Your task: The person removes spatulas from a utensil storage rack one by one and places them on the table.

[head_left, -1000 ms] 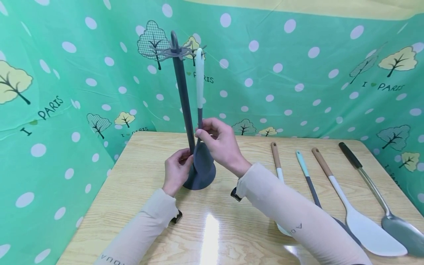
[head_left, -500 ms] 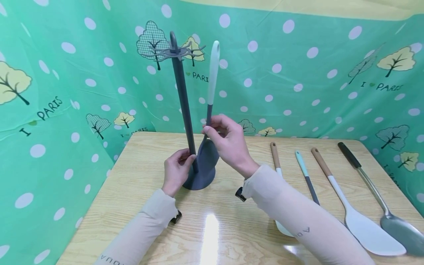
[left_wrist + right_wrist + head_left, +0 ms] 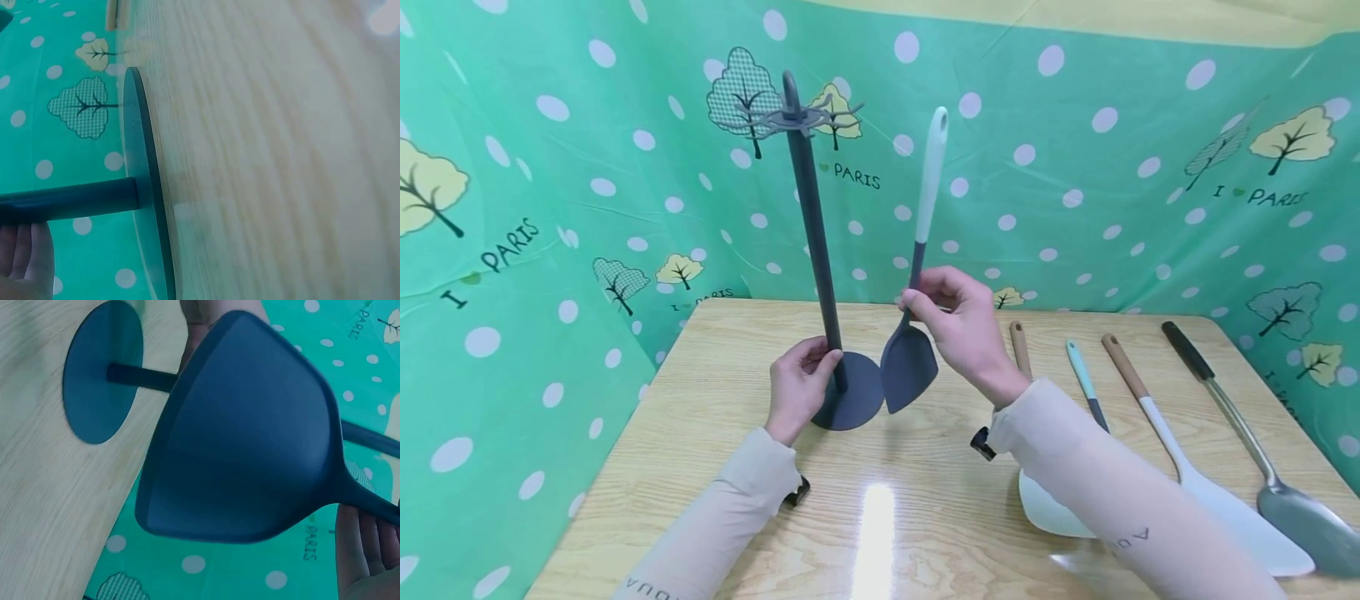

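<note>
A dark grey utensil stand stands on the wooden table, with a ring of hooks at its top and nothing hanging there. My left hand grips its pole low down, just over the round base; in the left wrist view my fingers lie against the pole. To the right of the pole, my right hand pinches the neck of a spatula with a dark grey blade and pale mint handle. It is held nearly upright, blade down, apart from the hooks. Its blade fills the right wrist view.
On the table's right side lie a white-headed utensil with a brown handle, a mint-handled one, a white turner and a metal turner with a black handle. My right sleeve covers parts of them. A green patterned curtain hangs behind.
The spatula has come away from the stand's hooks and moved right with my right hand, its top tilting rightward. My left hand has stayed on the pole.
</note>
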A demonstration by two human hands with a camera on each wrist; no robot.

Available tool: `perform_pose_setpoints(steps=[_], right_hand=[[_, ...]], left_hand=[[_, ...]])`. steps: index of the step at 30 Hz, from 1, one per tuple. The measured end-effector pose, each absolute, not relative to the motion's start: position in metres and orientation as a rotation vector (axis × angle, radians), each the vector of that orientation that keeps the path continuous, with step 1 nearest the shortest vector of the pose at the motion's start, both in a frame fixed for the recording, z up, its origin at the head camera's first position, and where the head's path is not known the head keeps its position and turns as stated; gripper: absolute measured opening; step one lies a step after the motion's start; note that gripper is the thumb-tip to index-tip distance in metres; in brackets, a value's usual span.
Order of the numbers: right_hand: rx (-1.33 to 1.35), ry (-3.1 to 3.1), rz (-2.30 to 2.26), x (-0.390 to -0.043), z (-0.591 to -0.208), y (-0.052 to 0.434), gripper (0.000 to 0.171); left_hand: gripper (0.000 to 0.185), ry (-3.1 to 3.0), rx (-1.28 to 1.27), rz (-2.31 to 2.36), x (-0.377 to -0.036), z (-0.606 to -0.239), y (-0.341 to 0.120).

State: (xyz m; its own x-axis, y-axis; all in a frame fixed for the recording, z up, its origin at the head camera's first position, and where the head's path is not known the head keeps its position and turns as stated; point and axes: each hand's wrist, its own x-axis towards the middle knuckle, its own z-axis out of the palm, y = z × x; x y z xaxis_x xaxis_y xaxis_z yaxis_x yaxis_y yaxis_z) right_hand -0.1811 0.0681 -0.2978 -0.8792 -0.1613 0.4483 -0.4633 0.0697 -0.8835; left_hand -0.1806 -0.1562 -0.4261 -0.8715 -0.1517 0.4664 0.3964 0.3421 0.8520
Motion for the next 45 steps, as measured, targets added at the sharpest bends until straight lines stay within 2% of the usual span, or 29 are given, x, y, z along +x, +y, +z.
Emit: perform_pose_setpoints(steps=[7, 16, 32, 41, 45], right_hand=[[0.537, -2.188, 1.908, -0.182, -0.301, 0.086, 0.021], [0.467, -2.269, 1.915, -0.181, -0.307, 0.101, 0.016], [0.278, -2.483, 1.892, -0.174, -0.326, 0.122, 0.018], [0.21, -2.573, 1.878, -0.172, -0.334, 0.128, 0.017], [0.177, -2.621, 1.873, -0.17, -0.34, 0.13, 0.019]], left_hand=[[0.02, -2.142, -0.194, -1.583, -0.181, -0.427, -0.157], [0.021, -2.135, -0.189, -1.591, -0.182, -0.427, -0.157], [0.021, -2.137, -0.204, -1.583, -0.181, -0.426, -0.156], [0.018, -2.157, -0.208, -1.561, -0.161, -0.396, -0.147], [0.018, -2.152, -0.214, -1.569, -0.16, -0.395, -0.146]])
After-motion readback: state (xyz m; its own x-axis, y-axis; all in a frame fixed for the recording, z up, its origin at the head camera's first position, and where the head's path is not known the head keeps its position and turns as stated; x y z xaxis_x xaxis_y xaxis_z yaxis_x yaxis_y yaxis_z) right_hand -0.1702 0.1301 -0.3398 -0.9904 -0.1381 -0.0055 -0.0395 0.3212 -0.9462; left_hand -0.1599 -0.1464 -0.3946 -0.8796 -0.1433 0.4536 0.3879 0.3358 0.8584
